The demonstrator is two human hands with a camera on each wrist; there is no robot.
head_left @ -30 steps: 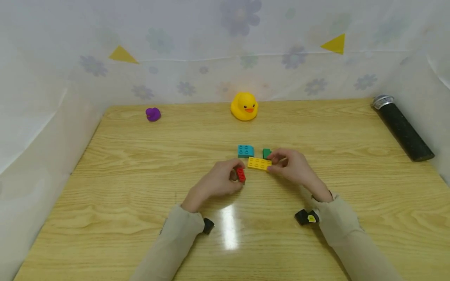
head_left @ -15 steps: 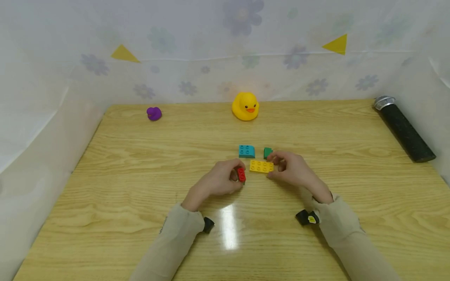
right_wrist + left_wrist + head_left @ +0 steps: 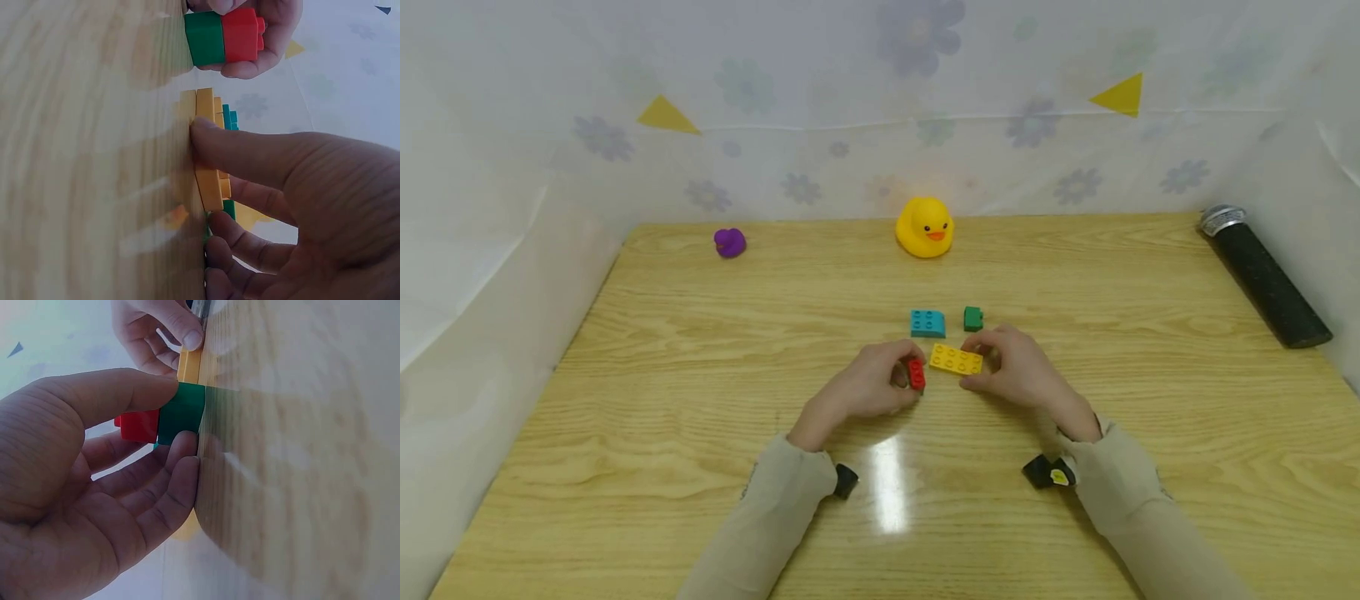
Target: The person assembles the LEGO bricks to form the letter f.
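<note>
My left hand (image 3: 868,381) grips a red brick (image 3: 916,374) stacked on a green brick (image 3: 181,414), thumb on one side and fingers on the other. The green underside sits right at the tabletop in the left wrist view. To the right, my right hand (image 3: 1018,365) pinches the right end of a flat yellow brick (image 3: 953,359) with two rows of studs, lying low over the table. Its thumb (image 3: 234,147) covers part of the yellow side. Behind the yellow brick are a turquoise brick (image 3: 928,323) and a small green brick (image 3: 972,318).
At the table's back edge stand a yellow rubber duck (image 3: 924,228) and a small purple duck (image 3: 730,243). A black microphone (image 3: 1266,279) lies along the right side. White flower-printed cloth (image 3: 820,75) walls in the wood-grain table (image 3: 647,400).
My right hand has come slightly nearer and left, shifting the yellow brick toward me, away from the turquoise one. The small green brick sits a little farther back and shows fully. The left hand stays put.
</note>
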